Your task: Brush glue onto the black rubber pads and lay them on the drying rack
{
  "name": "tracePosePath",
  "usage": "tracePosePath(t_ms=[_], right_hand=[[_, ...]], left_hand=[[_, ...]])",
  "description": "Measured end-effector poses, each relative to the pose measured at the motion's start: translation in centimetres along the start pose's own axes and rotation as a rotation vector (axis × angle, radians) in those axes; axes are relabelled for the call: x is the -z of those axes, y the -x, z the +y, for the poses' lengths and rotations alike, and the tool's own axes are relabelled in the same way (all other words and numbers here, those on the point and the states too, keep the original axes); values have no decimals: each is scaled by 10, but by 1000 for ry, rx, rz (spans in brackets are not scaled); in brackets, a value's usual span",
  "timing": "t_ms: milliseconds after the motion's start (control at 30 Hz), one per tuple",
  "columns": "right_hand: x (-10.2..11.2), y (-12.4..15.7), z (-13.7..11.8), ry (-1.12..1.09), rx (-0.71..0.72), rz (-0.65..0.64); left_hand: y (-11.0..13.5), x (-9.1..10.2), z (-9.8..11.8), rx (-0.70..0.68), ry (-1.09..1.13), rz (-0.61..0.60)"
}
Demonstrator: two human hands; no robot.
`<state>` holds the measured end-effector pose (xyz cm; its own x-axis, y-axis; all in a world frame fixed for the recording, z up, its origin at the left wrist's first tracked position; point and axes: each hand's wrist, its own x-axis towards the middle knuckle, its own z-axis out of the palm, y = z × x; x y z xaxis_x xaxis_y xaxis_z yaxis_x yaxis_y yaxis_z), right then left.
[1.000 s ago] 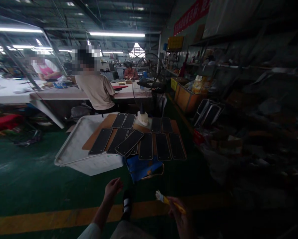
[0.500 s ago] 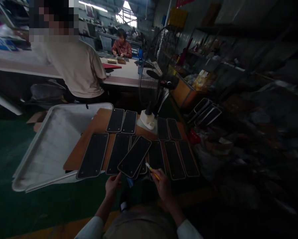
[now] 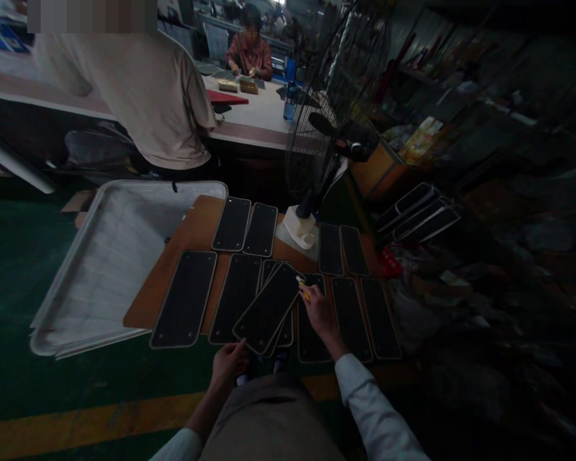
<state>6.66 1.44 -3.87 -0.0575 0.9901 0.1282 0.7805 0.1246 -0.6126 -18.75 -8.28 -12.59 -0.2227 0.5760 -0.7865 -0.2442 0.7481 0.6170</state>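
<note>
Several flat black panels lie in rows on a brown board [image 3: 191, 237]. One tilted black panel [image 3: 267, 308] rests on top of the others in the front row. My left hand [image 3: 229, 362] touches the near end of that tilted panel, fingers curled at its edge. Gripped in my right hand [image 3: 318, 313] is a small yellow-handled brush [image 3: 302, 289], whose pale tip sits at the far right corner of the tilted panel.
A large white tray [image 3: 105, 256] lies left of the board. A standing fan [image 3: 323, 128] with a white base [image 3: 300, 227] stands behind the panels. More black panels [image 3: 419, 211] lean at the right beside cluttered shelves. Two people work at a long table [image 3: 254, 121] behind.
The view has come closer to the board. My right hand moved forward with the brush from the panel's near side to its far corner. My left hand stays at the near end.
</note>
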Motion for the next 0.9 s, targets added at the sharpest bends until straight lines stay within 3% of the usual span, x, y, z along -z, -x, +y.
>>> tracePosePath(t_ms=[167, 333, 533, 667, 767, 900], right_hand=[[-12, -2, 2, -1, -33, -56], [-17, 14, -9, 35, -63, -72], [-30, 78, -43, 128, -25, -214], [-30, 115, -64, 7, 19, -333], [-18, 100, -61, -127, -15, -268], [-3, 37, -31, -106, -59, -45]], left_hand=[[-1, -1, 0, 43, -17, -35], [-1, -2, 1, 73, -26, -45], [2, -4, 2, 83, -25, -39], [0, -3, -2, 93, -6, -53], [-3, -2, -5, 68, -13, -51], [-3, -3, -6, 36, -48, 4]])
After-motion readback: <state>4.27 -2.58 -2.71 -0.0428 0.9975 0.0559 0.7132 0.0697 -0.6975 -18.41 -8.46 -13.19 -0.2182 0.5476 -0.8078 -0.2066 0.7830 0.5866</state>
